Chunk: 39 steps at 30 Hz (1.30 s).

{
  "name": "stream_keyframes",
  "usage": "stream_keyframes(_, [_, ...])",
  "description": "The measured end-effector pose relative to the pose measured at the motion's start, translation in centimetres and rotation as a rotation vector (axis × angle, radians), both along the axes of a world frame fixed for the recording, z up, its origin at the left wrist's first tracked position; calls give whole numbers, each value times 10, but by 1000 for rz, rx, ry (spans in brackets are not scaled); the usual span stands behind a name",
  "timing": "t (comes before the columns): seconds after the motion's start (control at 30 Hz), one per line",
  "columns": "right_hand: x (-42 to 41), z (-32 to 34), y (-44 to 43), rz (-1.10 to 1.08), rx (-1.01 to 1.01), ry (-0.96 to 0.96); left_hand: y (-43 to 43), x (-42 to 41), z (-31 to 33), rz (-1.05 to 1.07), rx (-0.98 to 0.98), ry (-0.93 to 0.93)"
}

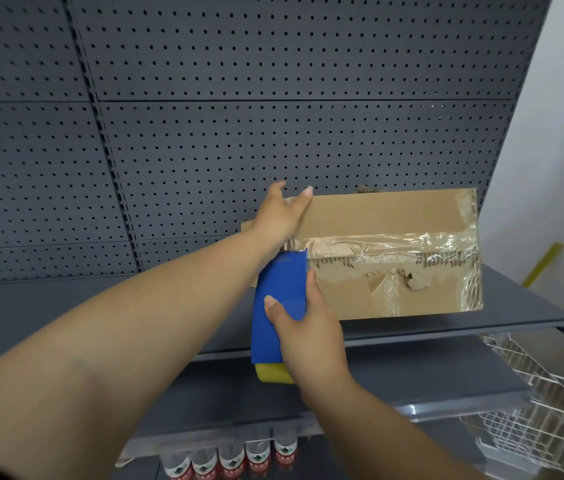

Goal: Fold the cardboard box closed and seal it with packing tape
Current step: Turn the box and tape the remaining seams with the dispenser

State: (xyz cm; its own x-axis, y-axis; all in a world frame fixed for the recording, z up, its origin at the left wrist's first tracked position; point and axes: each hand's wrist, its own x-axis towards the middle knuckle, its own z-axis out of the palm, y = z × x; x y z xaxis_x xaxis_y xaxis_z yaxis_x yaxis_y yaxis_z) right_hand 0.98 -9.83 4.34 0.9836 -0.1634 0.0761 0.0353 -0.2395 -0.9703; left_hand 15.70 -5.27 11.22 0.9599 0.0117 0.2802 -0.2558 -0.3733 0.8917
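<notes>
A worn brown cardboard box (395,216) lies closed on a grey metal shelf (502,306). Clear packing tape (391,242) runs crinkled along its top seam, and the front face is torn. My left hand (282,211) rests on the box's top left corner with fingers spread over the far edge. My right hand (308,327) grips a blue tape dispenser (279,303) with a yellow end, its upper edge against the left end of the taped seam.
A grey pegboard wall (239,116) rises behind the shelf. Lower shelves step out below, with several red-labelled water bottles (232,462) at the bottom. A white wire basket (533,420) hangs at the lower right. A yellow strip (543,263) leans by the white wall.
</notes>
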Motion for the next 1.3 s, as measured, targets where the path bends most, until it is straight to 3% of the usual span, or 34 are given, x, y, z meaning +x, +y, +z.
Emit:
stream_keyframes(0.3, [2,5,-12,12,-94,-19,-9,8,3,-110,-172,33])
stream_keyframes(0.5, [-4,11,-24,40,-72,-15,-13,18,11,-90,-174,49])
stream_keyframes(0.57, [-4,12,-27,45,-70,-11,-11,24,14,-92,-59,44])
stream_keyframes(0.83, [-2,4,-22,32,-52,10,-5,24,22,46,921,-210])
stream_keyframes(0.93, [-1,4,-22,34,-49,8,-6,22,19,30,912,-301])
stream_keyframes(1.3, [-2,6,-27,19,-84,4,-9,41,23,54,840,-315])
